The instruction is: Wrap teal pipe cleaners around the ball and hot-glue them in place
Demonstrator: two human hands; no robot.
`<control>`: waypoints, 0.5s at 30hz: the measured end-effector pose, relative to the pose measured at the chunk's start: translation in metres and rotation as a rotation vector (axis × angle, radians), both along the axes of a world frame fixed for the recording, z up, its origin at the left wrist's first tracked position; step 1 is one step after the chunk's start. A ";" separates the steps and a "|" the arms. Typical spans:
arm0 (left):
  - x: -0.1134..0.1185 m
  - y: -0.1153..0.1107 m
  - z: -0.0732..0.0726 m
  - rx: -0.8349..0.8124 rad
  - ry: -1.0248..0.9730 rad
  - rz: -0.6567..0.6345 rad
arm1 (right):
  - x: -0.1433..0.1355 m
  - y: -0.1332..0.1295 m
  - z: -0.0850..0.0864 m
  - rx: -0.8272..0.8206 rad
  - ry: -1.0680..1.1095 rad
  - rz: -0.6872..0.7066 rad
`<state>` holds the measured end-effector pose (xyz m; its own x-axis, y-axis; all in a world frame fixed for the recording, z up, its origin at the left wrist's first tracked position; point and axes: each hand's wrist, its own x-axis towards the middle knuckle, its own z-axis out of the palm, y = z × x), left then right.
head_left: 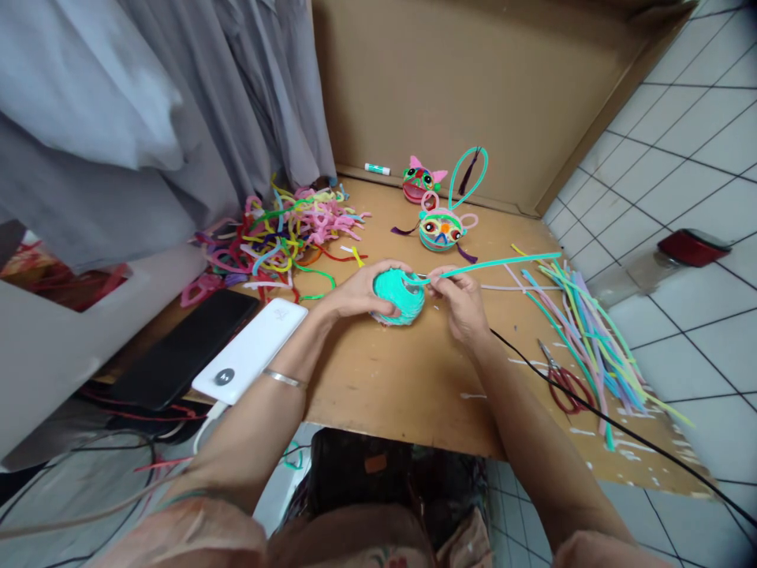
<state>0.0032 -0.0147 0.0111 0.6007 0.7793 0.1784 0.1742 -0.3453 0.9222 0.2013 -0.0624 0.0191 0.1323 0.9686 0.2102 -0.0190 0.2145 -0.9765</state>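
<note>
A round teal ball wound from fuzzy pipe cleaner (397,297) sits low over the middle of the scuffed wooden worktop (402,379), cupped by the left hand (358,290) with fingers curled round its side. The right hand (461,304) pinches a long teal pipe cleaner (497,264) that runs from the ball out to the right. Beyond stand two pipe-cleaner animal faces (441,229). Loose straight stems (583,323) and red-handled scissors (561,383) lie right; a tangled coloured heap (277,237) lies left, near a white power bank (251,351)
</note>
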 end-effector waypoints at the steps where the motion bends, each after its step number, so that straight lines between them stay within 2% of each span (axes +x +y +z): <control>1: 0.000 0.000 0.000 0.001 -0.001 -0.001 | 0.000 0.000 -0.001 -0.028 0.003 0.010; 6: 0.000 0.001 -0.001 -0.021 -0.010 0.004 | -0.002 0.001 -0.003 -0.082 -0.023 0.044; 15: -0.002 0.004 -0.003 -0.006 -0.030 -0.015 | 0.003 0.006 -0.009 0.021 -0.190 0.088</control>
<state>0.0017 -0.0110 0.0077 0.6068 0.7713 0.1921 0.1413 -0.3425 0.9288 0.2040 -0.0566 0.0106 0.0035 0.9699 0.2436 0.1451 0.2405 -0.9597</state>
